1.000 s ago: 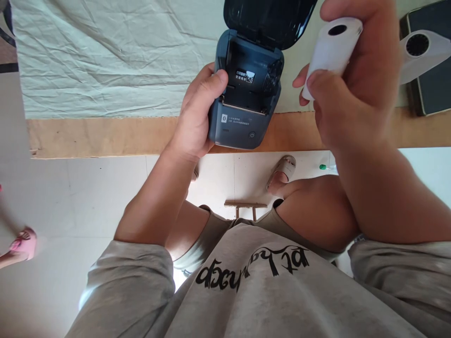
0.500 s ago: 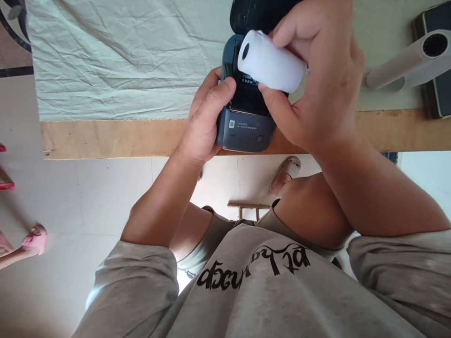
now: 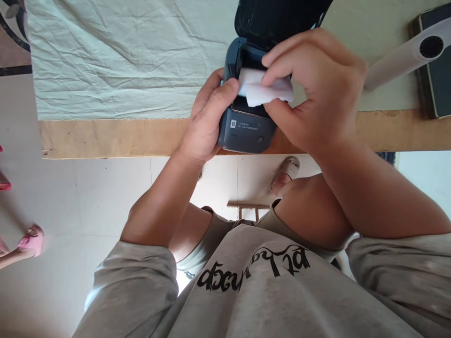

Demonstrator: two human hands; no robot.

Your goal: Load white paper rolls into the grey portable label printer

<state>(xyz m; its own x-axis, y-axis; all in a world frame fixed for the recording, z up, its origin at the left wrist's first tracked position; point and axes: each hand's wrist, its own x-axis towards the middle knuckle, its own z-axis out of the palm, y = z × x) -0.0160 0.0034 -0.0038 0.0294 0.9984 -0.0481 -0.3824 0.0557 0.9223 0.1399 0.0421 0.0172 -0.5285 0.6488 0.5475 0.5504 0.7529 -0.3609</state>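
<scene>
A dark portable label printer point(image 3: 246, 134) is tilted at the table's front edge, its black lid point(image 3: 275, 21) raised. My left hand point(image 3: 210, 115) grips the printer's left side, thumb over the rim of the paper bay. Inside the bay lies a white paper roll point(image 3: 251, 80), partly covered by fingers. My right hand point(image 3: 312, 89) pinches the roll's loose paper end between thumb and fingers, over the bay's right side. The roll's core and right end are hidden.
A pale green cloth point(image 3: 123, 61) covers the wood-edged table point(image 3: 116, 138). At the right, a whitish tube point(image 3: 401, 58) stands by a dark phone-like object point(image 3: 437, 84). Another person's pink-shod foot point(image 3: 32, 240) is on the floor at left.
The paper roll has gone down from above the printer into its bay, and a loose flap of paper now shows. My right hand has shifted its grip; my left hand keeps its hold.
</scene>
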